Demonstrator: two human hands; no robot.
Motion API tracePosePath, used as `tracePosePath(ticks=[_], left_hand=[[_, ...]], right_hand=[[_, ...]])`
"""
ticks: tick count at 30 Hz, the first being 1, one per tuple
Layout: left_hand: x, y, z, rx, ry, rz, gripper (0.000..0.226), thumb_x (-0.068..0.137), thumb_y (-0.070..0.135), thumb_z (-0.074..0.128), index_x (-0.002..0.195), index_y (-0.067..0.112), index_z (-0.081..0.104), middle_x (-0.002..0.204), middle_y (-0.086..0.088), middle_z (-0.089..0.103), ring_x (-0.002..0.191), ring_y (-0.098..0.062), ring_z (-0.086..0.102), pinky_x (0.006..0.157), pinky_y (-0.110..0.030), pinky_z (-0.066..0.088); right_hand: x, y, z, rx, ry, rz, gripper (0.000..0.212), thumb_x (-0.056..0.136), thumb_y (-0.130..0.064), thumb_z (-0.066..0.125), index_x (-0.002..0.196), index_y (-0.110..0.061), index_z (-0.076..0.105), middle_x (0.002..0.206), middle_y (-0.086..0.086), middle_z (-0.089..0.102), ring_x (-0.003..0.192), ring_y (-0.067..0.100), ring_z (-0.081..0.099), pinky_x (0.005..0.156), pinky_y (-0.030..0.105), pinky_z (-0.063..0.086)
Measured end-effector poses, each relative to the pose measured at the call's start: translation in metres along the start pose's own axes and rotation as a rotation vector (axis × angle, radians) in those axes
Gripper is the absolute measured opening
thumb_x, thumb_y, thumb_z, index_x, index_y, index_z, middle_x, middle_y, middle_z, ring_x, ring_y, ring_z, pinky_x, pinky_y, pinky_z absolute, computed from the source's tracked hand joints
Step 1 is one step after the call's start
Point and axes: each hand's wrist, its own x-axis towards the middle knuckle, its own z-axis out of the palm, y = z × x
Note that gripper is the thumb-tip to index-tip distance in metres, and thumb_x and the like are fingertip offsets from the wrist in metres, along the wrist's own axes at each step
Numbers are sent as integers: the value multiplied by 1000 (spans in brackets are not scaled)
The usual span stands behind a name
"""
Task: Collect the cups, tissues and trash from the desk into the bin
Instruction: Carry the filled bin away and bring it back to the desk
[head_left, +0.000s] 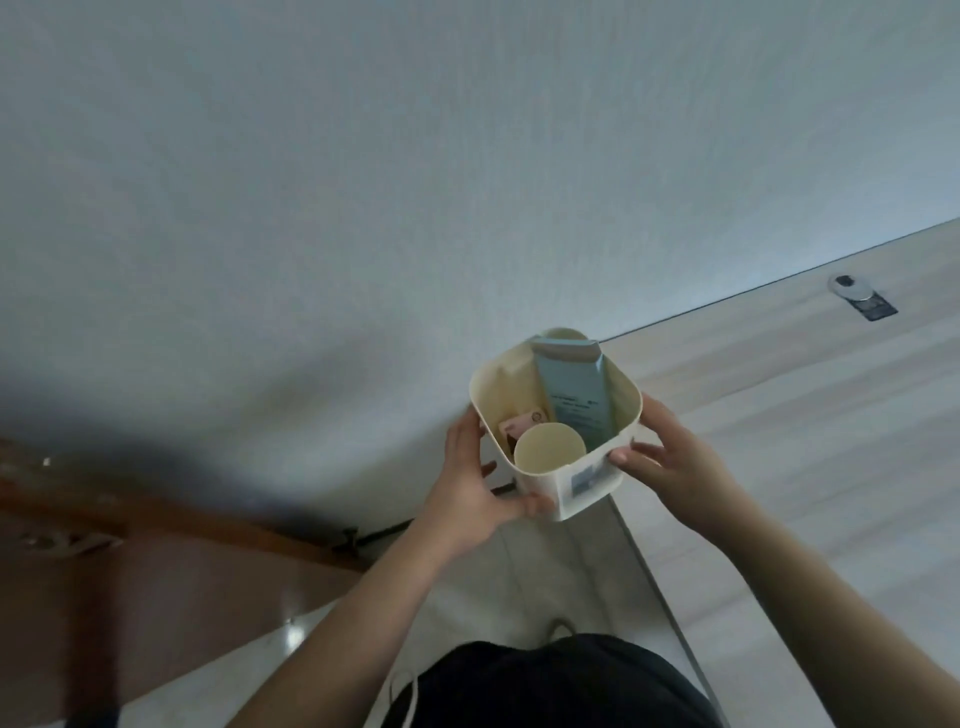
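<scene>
I've got the cream bin (587, 483) up in the air, gripped between both hands. My left hand (470, 486) wraps its near left corner, thumb on the front wall. My right hand (662, 457) clamps the right side, fingertips on the rim. Inside, a paper cup (548, 449) stands upright at the front, a blue-grey packet (574, 395) leans against the back, a small pinkish wrapper (522, 423) sits beside them. The pale bench (805, 415) lies to my right.

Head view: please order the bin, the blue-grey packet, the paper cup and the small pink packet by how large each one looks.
1. bin
2. blue-grey packet
3. paper cup
4. small pink packet, partly hidden behind the cup, so its true size is unsure.
</scene>
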Motion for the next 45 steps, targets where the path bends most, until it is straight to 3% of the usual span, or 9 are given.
tracePosePath(ticks=[7,10,12,19,24,30,37,41,45], left_hand=[[73,7,-5,54,-177,74,113,45,46,92,131,59,20,144,5,37,124,12,40,107,-33,43],[106,2,-7,44,-263,77,113,46,40,93,131,57,20,144,1,39,128,-1,42,102,-26,44],[129,2,-12,16,-360,66,119,47,38,94,136,53,16,145,3,38,124,12,41,91,-10,43],[191,20,-16,5,-651,133,91,64,39,89,118,78,28,121,54,45,108,26,46,79,-3,44],[214,26,10,113,-750,142,77,66,53,82,117,77,29,126,42,51,124,12,44,93,-20,46],[233,32,50,165,-835,138,83,65,46,83,115,75,25,128,40,40,112,30,37,76,-6,46],[245,30,89,164,-779,103,96,64,44,85,139,49,26,132,35,42,119,22,38,84,-10,47],[248,23,99,201,-795,70,101,65,49,83,132,67,9,131,40,32,121,23,33,83,1,38],[251,10,105,226,-815,19,112,68,49,82,144,54,1,149,15,29,133,-1,34,104,-21,37]], right_hand=[[27,12,-7,-82,184,89,64,75,-59,61,135,-46,42,128,-30,45,116,-11,48,91,11,40],[42,18,-9,-70,250,138,64,74,-59,64,134,-46,45,129,-22,51,114,-8,51,90,16,44],[53,17,-11,-35,310,152,65,72,-57,68,133,-46,48,131,-16,53,116,-1,53,93,26,48],[67,16,-12,67,506,197,66,73,-62,70,133,-46,48,132,-15,58,123,7,52,98,40,49],[56,32,-16,155,624,221,54,87,-31,61,138,-41,45,134,-13,58,130,13,49,109,50,39],[46,52,-36,181,587,321,53,99,-25,51,143,-48,33,146,-20,44,139,8,35,114,51,28],[53,65,-68,421,511,414,55,96,-25,53,135,-60,36,140,-28,47,134,2,41,104,41,39],[56,82,-76,564,537,419,59,95,-11,53,134,-55,43,140,-25,50,132,6,45,107,43,39],[64,92,-79,681,552,427,73,88,10,43,140,-41,43,144,-11,49,134,13,45,109,43,39]])
